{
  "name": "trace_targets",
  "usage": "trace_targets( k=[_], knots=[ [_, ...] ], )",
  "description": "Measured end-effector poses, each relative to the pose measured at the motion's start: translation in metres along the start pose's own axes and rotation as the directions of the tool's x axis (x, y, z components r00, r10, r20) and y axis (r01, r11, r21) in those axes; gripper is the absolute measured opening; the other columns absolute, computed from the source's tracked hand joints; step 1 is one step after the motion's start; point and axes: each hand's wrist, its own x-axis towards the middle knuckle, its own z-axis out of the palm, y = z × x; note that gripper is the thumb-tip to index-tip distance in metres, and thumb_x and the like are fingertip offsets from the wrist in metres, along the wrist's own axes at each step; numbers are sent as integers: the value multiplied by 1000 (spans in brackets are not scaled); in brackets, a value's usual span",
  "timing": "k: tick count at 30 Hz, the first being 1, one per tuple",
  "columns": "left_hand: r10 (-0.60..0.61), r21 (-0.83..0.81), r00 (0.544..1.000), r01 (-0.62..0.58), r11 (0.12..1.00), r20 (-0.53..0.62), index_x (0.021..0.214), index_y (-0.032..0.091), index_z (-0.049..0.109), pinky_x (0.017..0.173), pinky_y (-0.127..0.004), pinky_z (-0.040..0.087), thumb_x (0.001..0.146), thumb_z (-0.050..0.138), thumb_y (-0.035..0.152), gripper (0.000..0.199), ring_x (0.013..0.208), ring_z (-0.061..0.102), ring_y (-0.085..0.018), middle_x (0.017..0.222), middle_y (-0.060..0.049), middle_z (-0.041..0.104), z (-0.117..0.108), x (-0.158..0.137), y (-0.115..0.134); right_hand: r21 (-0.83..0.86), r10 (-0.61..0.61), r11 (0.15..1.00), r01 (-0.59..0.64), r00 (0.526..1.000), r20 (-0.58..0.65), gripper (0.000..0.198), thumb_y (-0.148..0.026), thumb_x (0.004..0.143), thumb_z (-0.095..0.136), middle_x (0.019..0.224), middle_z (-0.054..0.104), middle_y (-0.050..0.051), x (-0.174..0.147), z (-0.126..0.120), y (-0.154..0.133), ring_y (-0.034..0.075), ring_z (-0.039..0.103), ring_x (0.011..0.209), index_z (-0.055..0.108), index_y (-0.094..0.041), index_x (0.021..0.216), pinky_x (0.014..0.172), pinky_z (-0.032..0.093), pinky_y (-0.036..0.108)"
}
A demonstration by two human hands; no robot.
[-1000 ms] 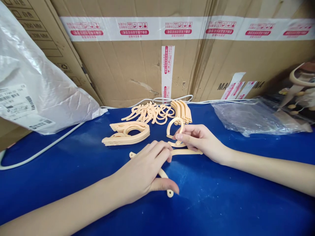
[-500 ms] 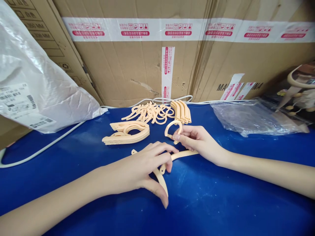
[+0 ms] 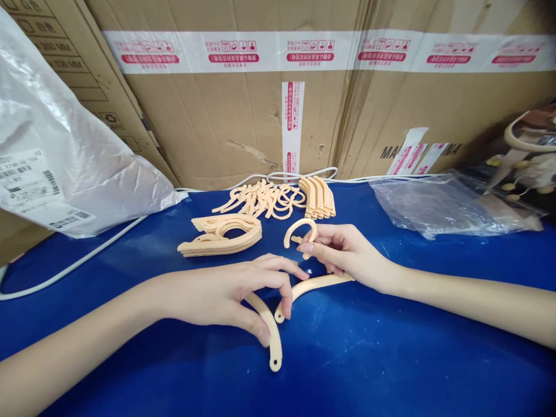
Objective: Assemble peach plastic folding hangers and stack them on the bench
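Observation:
Between the thumb and fingers of my right hand (image 3: 347, 252) is a curved cream hanger hook (image 3: 299, 225), held up off the table. My left hand (image 3: 247, 289) hovers low with its fingers apart. Its thumb tip touches a curved hanger arm (image 3: 274, 341) with a hole at its near end. The bent index finger meets a second hanger arm (image 3: 319, 282), whose far end reaches under my right hand. A stack of folded hangers (image 3: 221, 240) lies beyond my left hand. Behind are a pile of loose hooks (image 3: 260, 198) and stacked hanger arms (image 3: 319, 197).
Large taped cardboard boxes (image 3: 217, 116) stand along the back of the blue table (image 3: 391, 359). A white plastic parcel (image 3: 87, 168) leans at the left. A clear plastic bag (image 3: 447, 202) lies at the right. A white cable (image 3: 95, 255) crosses the left side and back.
My left hand has drawn back a little to the left. Both loose hanger arms have shifted nearer, and the first arm's end now shows. The hook has turned in my right hand.

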Motion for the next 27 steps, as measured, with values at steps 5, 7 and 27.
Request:
trace_targets(
  k=[5,7,27],
  knots=[
    [54,234,996,-35,972,-74,93,25,58,87,-23,50,87,58,20,7,118,51,-17,139,1,39,2,-1,2,63,23,998,-23,1000,11,24,-39,85,59,45,39,-9,0,2,0,2,32,36,58,-15,81,35,25,14],
    [80,289,988,-39,957,-130,91,24,57,89,-23,48,89,56,23,3,121,48,-16,135,2,42,6,-1,1,92,27,995,-27,1000,1,24,-39,85,59,45,38,-10,1,1,0,2,31,35,57,-15,80,33,25,13],
    [511,938,822,75,338,-250,95,19,55,64,-28,41,94,40,15,15,77,50,-16,93,-3,57,37,20,-19,79,15,997,-16,1000,2,23,-38,85,59,48,42,-9,5,0,0,3,38,36,59,-15,82,35,33,14]
  ],
)
